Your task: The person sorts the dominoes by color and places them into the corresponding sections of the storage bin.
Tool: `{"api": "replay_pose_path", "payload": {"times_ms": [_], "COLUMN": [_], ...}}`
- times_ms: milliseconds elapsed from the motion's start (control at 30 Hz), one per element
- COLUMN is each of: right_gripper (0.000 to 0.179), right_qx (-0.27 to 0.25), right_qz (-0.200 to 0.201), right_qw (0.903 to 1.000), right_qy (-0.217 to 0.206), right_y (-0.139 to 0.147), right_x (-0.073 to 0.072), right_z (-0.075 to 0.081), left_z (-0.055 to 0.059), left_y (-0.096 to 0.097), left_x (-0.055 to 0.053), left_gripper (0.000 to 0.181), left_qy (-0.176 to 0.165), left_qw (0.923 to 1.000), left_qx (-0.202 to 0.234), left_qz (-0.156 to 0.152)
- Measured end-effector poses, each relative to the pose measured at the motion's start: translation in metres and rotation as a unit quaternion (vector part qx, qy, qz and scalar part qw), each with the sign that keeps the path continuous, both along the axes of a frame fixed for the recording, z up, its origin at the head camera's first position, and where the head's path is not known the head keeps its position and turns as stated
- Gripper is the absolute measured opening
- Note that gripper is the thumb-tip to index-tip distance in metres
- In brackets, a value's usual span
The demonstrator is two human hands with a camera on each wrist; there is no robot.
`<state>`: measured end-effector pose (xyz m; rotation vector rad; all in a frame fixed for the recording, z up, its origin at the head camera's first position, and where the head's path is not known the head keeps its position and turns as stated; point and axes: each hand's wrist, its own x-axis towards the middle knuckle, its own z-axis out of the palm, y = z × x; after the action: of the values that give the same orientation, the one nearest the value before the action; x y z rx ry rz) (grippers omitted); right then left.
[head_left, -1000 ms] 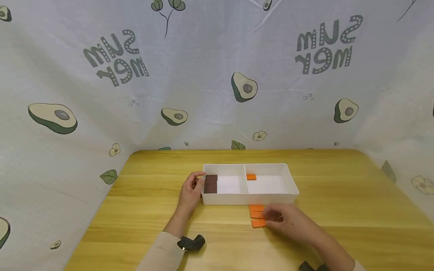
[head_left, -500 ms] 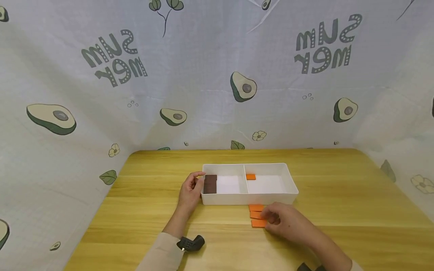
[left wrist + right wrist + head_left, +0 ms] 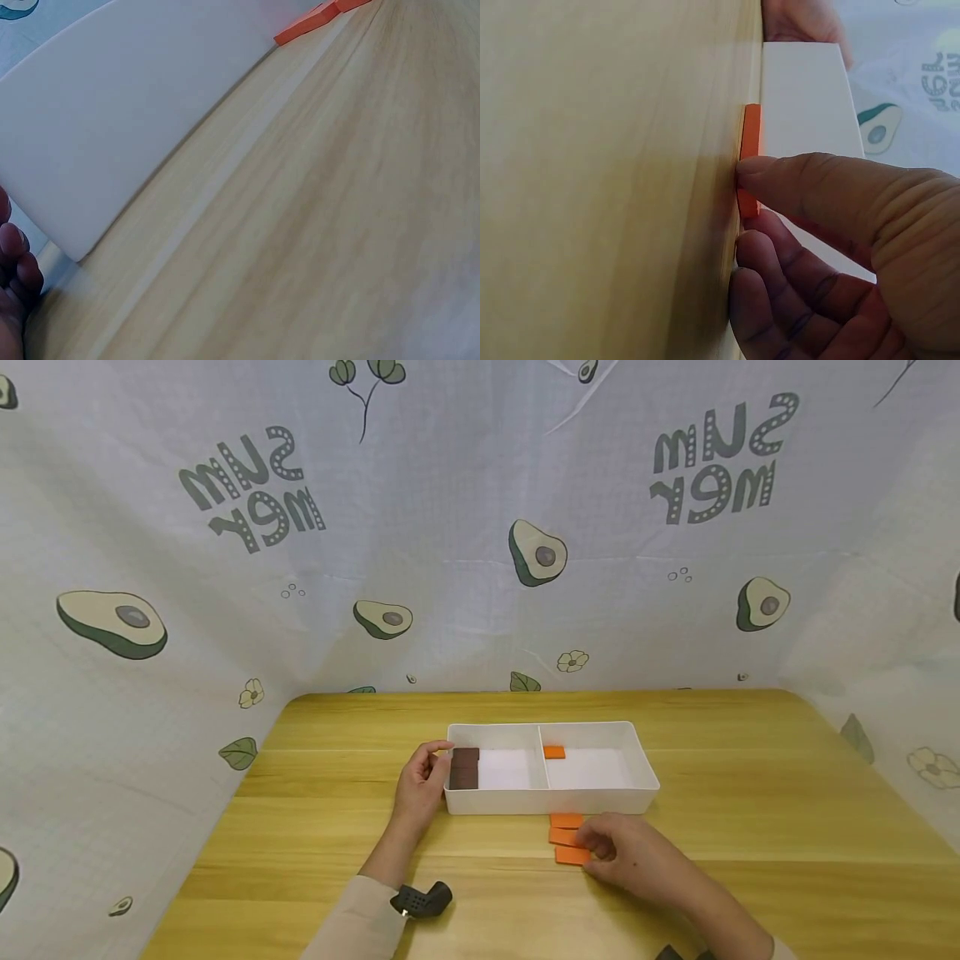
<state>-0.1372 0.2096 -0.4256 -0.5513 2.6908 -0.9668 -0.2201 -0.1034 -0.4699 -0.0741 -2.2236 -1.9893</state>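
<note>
Wood-grain tbl (image 3: 750, 760) w/ wht divided tray (image 3: 510, 802) on it; 3 orange tiles (image 3: 562, 836) nr its front wall.

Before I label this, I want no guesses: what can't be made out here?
Head view: right end of the middle orange tile, hidden by the right hand; most of the black device on the right wrist, cut off by the bottom edge; number of dark brown tiles, too small.
Left wrist view: most of the left hand, cut off by the left edge.
Right wrist view: middle of an orange tile, covered by the thumb.
</note>
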Motion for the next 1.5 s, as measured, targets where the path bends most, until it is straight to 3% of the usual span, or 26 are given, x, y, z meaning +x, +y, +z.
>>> {"api": "replay_pose_path", "payload": {"times_ms": [433,800,1033,1500], "right_gripper": [0.025,0.022,0.02,0.023], "right_qx": [-0.024,-0.091,-0.119,-0.114], "right_qz": [0.005,0.012,0.016,-0.085], "right_qw": [0.9996,0.9955,0.9923,0.9866], "right_qy": [0.012,-0.021,0.03,0.079], "right_y": [0.001,0.005,0.014,0.037], "right_x": [0.005,0.006,0.004,-0.002], "right_z": [0.004,0.014,0.029,0.058], "left_z": [0.001,0.0,0.001,0.001], "left_y": [-0.001,-0.002,-0.002,-0.002], "left_x": [0.001,0.001,0.002,0.001], "left_gripper": [0.024,0.021,0.022,0.023], "left_qy": [0.004,0.011,0.006,0.003], "left_qw": [1.0,0.9999,0.9999,1.0], "left_qx": [0.002,-0.008,-0.009,-0.005], "left_qz": [-0.001,-0.006,-0.006,-0.001]}}
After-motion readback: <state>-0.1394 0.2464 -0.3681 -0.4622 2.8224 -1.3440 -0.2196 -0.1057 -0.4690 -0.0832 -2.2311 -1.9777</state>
